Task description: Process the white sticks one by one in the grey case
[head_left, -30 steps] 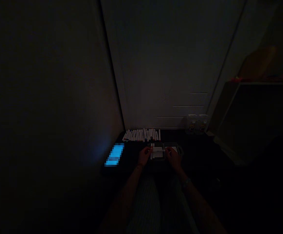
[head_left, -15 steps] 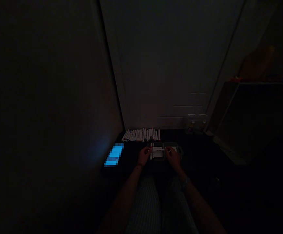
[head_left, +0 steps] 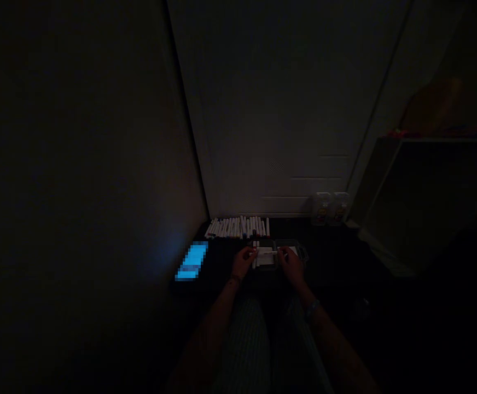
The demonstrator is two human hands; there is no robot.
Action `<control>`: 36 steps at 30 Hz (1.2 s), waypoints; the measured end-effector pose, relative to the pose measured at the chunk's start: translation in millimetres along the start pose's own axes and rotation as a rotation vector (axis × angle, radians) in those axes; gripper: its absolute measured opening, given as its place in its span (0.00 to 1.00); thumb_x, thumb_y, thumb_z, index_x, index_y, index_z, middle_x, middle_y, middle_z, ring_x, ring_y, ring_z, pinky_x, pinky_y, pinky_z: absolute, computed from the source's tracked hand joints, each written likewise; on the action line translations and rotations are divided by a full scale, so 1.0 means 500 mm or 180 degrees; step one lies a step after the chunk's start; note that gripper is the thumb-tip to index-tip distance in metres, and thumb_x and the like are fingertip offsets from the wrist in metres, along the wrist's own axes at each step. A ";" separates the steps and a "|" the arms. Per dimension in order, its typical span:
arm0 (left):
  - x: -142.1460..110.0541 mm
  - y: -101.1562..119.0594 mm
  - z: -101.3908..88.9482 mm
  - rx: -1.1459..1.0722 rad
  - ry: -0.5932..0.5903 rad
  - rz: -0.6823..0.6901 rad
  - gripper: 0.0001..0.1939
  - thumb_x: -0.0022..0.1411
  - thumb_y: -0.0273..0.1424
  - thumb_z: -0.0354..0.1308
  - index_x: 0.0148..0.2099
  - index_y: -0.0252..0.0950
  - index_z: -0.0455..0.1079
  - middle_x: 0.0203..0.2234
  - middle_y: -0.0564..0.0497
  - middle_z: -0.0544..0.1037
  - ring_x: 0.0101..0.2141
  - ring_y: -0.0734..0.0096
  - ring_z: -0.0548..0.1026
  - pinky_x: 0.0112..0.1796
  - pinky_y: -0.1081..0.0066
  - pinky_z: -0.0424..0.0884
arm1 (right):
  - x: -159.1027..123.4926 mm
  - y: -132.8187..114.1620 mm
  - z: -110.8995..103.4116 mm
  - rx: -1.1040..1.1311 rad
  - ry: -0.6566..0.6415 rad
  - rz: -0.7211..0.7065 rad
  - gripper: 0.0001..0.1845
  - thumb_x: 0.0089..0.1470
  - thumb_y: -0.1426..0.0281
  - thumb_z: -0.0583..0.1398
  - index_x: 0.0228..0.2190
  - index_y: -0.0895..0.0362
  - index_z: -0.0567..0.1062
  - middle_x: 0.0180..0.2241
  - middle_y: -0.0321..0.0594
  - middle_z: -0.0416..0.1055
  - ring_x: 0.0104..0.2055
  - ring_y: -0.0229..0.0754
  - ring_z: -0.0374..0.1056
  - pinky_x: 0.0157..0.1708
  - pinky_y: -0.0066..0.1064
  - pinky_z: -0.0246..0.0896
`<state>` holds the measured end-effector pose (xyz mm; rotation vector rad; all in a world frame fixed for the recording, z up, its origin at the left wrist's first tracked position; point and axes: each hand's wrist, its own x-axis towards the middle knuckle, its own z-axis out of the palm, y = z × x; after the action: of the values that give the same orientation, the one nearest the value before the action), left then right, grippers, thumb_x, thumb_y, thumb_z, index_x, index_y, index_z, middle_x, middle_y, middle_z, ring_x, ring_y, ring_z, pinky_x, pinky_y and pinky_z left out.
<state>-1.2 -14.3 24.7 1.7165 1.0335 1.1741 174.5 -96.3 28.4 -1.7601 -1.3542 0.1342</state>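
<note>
Dim light leaves fine detail hard to see. A white marker pen (head_left: 268, 253) lies level between my two hands, one end at each. My left hand (head_left: 243, 262) pinches its left end, and my right hand (head_left: 291, 265) has its fingers closed on the right end. Below them is an open clear plastic case (head_left: 268, 267), its lid side under my right hand. A couple of white markers (head_left: 254, 262) stand side by side along the case's left part, close to my left fingertips. Something white and flat shows inside the case.
A row of white markers (head_left: 238, 227) with coloured caps lies at the back of the dark table (head_left: 329, 262), against the wall. Two clear containers (head_left: 321, 210) with labels stand back right. A glowing blurred screen (head_left: 192, 261) lies on the left. A shelf unit (head_left: 386, 164) rises at right.
</note>
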 end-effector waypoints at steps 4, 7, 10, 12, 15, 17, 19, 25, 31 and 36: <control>0.000 -0.002 0.002 0.0022 -0.0013 -0.0004 0.18 0.44 0.45 0.57 0.30 0.34 0.70 0.15 0.59 0.60 0.20 0.79 0.57 0.22 0.77 0.52 | 0.000 -0.001 -0.001 0.0037 0.0053 0.0000 0.19 0.55 0.58 0.45 0.37 0.53 0.70 0.34 0.36 0.71 0.31 0.36 0.65 0.28 0.25 0.54; 0.000 -0.006 0.003 0.0083 0.0012 0.0060 0.18 0.45 0.45 0.56 0.29 0.34 0.71 0.15 0.58 0.61 0.20 0.79 0.57 0.22 0.77 0.52 | 0.000 -0.001 -0.001 0.0032 0.0061 -0.0026 0.19 0.55 0.58 0.45 0.37 0.53 0.70 0.33 0.36 0.71 0.30 0.37 0.65 0.27 0.25 0.53; 0.000 -0.010 0.002 0.0144 -0.0004 0.0087 0.18 0.46 0.45 0.56 0.30 0.34 0.71 0.15 0.58 0.60 0.20 0.79 0.57 0.22 0.77 0.51 | -0.001 0.000 0.000 0.0037 0.0078 -0.0077 0.19 0.56 0.58 0.45 0.37 0.53 0.70 0.33 0.36 0.71 0.30 0.36 0.65 0.27 0.25 0.53; 0.000 -0.012 0.001 0.0172 -0.0001 0.0066 0.18 0.46 0.45 0.56 0.31 0.35 0.71 0.15 0.58 0.60 0.20 0.79 0.57 0.22 0.77 0.51 | -0.001 0.001 0.000 0.0036 0.0072 -0.0090 0.19 0.56 0.59 0.44 0.37 0.53 0.70 0.32 0.36 0.71 0.29 0.36 0.65 0.27 0.25 0.53; 0.001 -0.014 0.000 0.0224 0.0019 0.0090 0.18 0.46 0.45 0.56 0.31 0.35 0.71 0.15 0.58 0.61 0.20 0.79 0.57 0.22 0.77 0.51 | -0.001 0.002 0.000 0.0006 0.0083 -0.0112 0.19 0.56 0.59 0.44 0.37 0.53 0.70 0.33 0.36 0.71 0.30 0.36 0.65 0.28 0.25 0.53; 0.002 -0.015 0.000 0.0254 0.0013 0.0132 0.17 0.47 0.44 0.55 0.31 0.35 0.71 0.15 0.58 0.61 0.20 0.79 0.57 0.22 0.77 0.52 | -0.001 0.002 0.001 -0.0004 0.0095 -0.0123 0.18 0.56 0.59 0.45 0.37 0.53 0.70 0.34 0.36 0.71 0.31 0.36 0.65 0.29 0.25 0.53; 0.003 -0.015 0.000 0.0265 0.0003 0.0148 0.17 0.47 0.44 0.55 0.31 0.35 0.71 0.15 0.58 0.61 0.20 0.78 0.58 0.22 0.77 0.52 | -0.001 0.001 0.001 -0.0011 0.0094 -0.0126 0.18 0.56 0.59 0.45 0.37 0.53 0.70 0.34 0.36 0.71 0.31 0.36 0.65 0.29 0.25 0.54; 0.002 -0.010 0.000 0.0239 -0.0034 0.0165 0.17 0.47 0.44 0.56 0.31 0.34 0.71 0.17 0.58 0.62 0.21 0.79 0.57 0.22 0.77 0.52 | -0.001 -0.005 -0.003 -0.0069 0.0029 -0.0055 0.18 0.56 0.59 0.45 0.37 0.54 0.70 0.34 0.37 0.71 0.31 0.36 0.65 0.29 0.25 0.54; 0.000 -0.006 -0.001 0.0176 -0.0061 0.0089 0.18 0.46 0.44 0.56 0.31 0.33 0.71 0.16 0.58 0.63 0.20 0.79 0.58 0.22 0.77 0.52 | 0.000 -0.004 -0.002 0.0032 0.0064 -0.0045 0.18 0.55 0.60 0.46 0.37 0.54 0.70 0.33 0.36 0.71 0.31 0.36 0.65 0.30 0.25 0.54; 0.001 -0.010 -0.001 0.0168 -0.0013 0.0136 0.18 0.49 0.44 0.53 0.30 0.33 0.70 0.19 0.56 0.66 0.22 0.78 0.61 0.25 0.77 0.56 | 0.000 -0.003 -0.001 0.0077 0.0023 -0.0031 0.18 0.55 0.59 0.47 0.37 0.53 0.70 0.32 0.35 0.71 0.29 0.35 0.65 0.28 0.24 0.53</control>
<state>-2.3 -11.9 20.3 1.7893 1.0383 1.1790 173.7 -96.3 29.7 -1.7324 -1.3505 0.1383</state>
